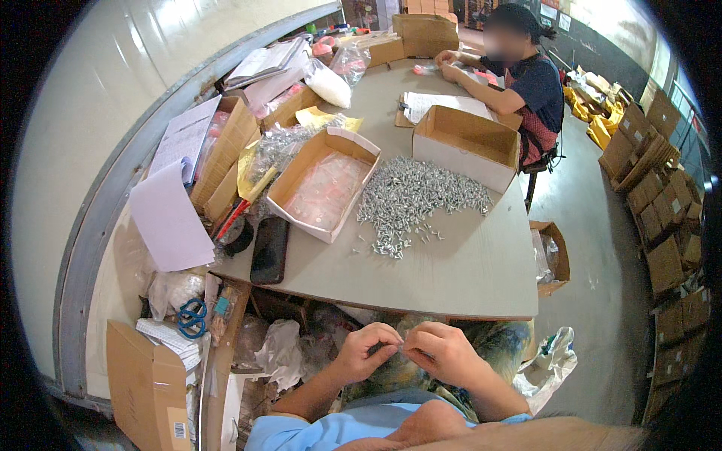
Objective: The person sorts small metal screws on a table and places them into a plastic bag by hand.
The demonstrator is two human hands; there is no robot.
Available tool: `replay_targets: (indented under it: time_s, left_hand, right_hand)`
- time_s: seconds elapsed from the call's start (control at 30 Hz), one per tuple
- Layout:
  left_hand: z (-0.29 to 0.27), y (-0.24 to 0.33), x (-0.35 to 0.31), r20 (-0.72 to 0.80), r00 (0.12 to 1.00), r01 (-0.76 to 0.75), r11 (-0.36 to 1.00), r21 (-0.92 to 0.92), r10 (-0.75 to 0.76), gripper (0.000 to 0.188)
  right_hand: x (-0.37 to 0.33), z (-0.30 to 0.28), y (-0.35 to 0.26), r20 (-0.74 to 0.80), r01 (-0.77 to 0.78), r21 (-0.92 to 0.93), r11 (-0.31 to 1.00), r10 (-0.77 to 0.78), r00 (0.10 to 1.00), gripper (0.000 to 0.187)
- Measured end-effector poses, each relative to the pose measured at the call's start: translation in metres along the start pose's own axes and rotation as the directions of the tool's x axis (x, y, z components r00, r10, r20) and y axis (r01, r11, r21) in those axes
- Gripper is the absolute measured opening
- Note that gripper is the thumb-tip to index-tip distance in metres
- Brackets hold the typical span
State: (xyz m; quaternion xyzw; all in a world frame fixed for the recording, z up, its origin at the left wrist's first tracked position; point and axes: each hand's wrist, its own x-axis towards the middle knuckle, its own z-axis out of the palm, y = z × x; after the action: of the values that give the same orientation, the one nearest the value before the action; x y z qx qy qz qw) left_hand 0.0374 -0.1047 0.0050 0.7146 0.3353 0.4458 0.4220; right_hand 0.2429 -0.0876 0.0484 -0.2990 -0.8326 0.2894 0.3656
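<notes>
**A:** So what's being held here? Both hands are brought together low down, just off the near edge of the surface (pixel 466 278). The left hand (pixel 366 351) and right hand (pixel 444 353) are touching at the fingertips, and the fingers (pixel 391 336) are pinched shut on something tiny between them. It can't be made out, too small.

**B:** Agreed, no telling what's pinched. A big pile of small silver screws (pixel 417 199) is spread over the middle of the surface, well apart from the hands. Just left of it an open cardboard box (pixel 325 184) filled with small clear bags is seen, and a black phone (pixel 269 249) is laid by its near corner.

**A:** Blue scissors (pixel 192 317) are spotted in the clutter lower left. Another person (pixel 519 83) is seated at the far end, behind a second open box (pixel 466 146).
</notes>
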Motion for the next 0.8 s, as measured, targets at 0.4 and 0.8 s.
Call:
replay_targets:
  time_s: [0.4,0.8]
  left_hand:
    - [-0.009,0.002,0.011,0.113,0.993,-0.018,1.000,-0.017,0.020,0.013]
    - [-0.149,0.002,0.127,-0.552,0.812,0.041,0.924,0.381,0.192,0.016]
  right_hand:
    - [0.003,0.000,-0.005,0.086,0.005,0.020,1.000,-0.007,0.996,0.015]
    - [-0.002,-0.023,0.063,-0.310,-0.351,-0.017,0.936,0.329,0.892,0.009]
